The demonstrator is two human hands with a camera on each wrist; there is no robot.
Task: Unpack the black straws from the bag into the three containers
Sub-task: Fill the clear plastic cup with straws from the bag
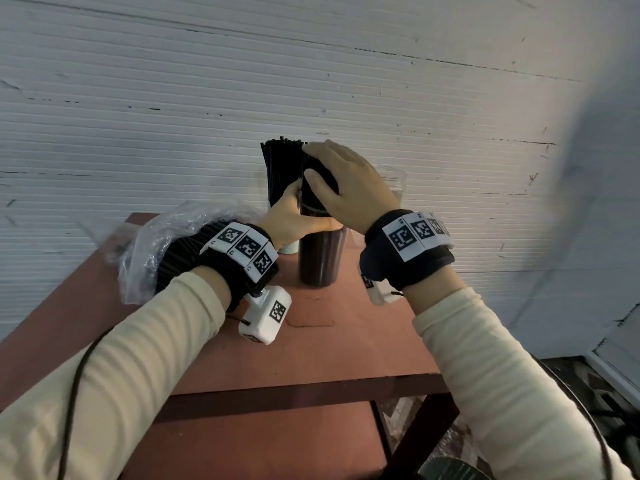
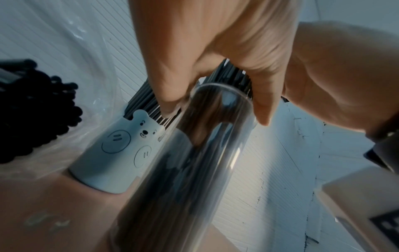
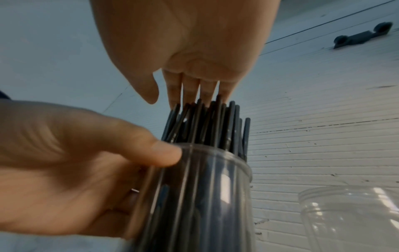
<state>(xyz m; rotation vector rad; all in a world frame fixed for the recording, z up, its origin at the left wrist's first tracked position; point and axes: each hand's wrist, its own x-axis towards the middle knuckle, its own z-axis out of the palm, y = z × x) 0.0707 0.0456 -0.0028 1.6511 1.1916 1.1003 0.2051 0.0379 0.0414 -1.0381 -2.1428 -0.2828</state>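
Note:
A tall clear container (image 1: 320, 261) packed with black straws (image 3: 211, 122) stands mid-table. My left hand (image 1: 301, 216) grips it just below the rim, thumb (image 3: 164, 153) on the near wall. My right hand (image 1: 339, 181) lies over the straw tops with straight fingers (image 3: 190, 92) touching their ends. Behind it a white bear-printed container (image 2: 121, 153) holds more straws (image 1: 280, 168). An empty clear container (image 3: 349, 218) sits to the right. The crumpled plastic bag (image 1: 156, 244) at the left holds the other straws (image 2: 43, 110).
Everything stands on a small reddish-brown table (image 1: 311, 348) pushed against a white ribbed wall (image 1: 346, 81). The table's front edge and right corner are near my forearms, with floor clutter beyond the right side. A cable runs along my left sleeve.

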